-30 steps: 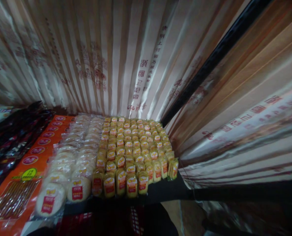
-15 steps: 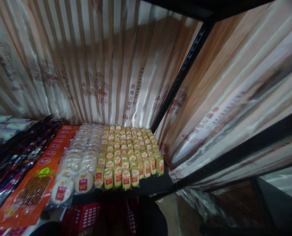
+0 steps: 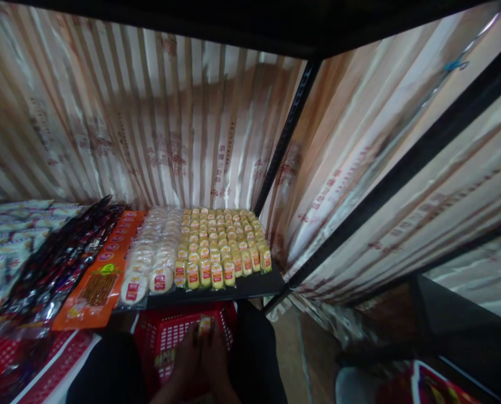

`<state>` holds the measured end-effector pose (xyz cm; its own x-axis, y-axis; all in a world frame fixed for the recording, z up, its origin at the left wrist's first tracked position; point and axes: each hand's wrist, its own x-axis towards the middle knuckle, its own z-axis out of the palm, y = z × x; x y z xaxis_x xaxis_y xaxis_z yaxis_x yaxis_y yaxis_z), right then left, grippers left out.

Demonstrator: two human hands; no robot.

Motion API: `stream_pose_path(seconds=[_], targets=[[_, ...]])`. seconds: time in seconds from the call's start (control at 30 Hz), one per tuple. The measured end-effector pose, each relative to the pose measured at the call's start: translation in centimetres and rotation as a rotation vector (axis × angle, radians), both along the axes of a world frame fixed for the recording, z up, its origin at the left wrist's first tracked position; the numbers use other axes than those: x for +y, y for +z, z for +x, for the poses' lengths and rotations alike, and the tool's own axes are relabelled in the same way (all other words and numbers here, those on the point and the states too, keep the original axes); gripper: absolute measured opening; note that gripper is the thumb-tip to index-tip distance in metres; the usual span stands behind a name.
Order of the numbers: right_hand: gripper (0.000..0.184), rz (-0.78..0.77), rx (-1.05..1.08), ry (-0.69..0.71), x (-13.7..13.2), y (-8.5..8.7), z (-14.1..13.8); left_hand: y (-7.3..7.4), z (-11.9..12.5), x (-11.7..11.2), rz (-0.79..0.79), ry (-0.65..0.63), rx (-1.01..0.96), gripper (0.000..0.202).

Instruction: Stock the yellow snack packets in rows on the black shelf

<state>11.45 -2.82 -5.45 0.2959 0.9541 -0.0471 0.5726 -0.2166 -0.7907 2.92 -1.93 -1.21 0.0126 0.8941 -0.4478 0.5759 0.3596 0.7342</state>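
Low in the view, my left hand point(image 3: 188, 359) and my right hand point(image 3: 215, 362) are pressed side by side inside a red plastic basket point(image 3: 166, 334). Their fingers are closed around a small yellow snack packet point(image 3: 204, 325) at the fingertips. The light is dim, so the grip shows only roughly. Just above the basket, a black shelf point(image 3: 250, 285) carries a dense block of the same yellow packets point(image 3: 219, 247) standing in rows.
Round white cakes in clear wrap point(image 3: 149, 258) lie left of the yellow block, then orange packs point(image 3: 103, 275), dark packs point(image 3: 60, 258) and pale packs point(image 3: 1, 247). A striped printed curtain point(image 3: 170, 129) backs the shelf. Black frame posts point(image 3: 282, 146) rise at the right.
The view has pulled back and tilted down. The shelf now looks smaller, the board above it shows, and the red basket with both my hands in it has come into sight.
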Motion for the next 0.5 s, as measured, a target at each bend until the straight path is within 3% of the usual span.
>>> stream_pose_path(seconds=[0.27, 0.5], targets=[[0.043, 0.027, 0.147, 0.009, -0.7, 4.2, 1.9, 0.3, 1.0, -0.9, 0.191, 0.01, -0.081, 0.03], [0.046, 0.138, 0.148, 0.044, -1.8, 6.6, 4.7, 2.6, 3.3, -0.7, 0.313, 0.076, -0.411, 0.023]])
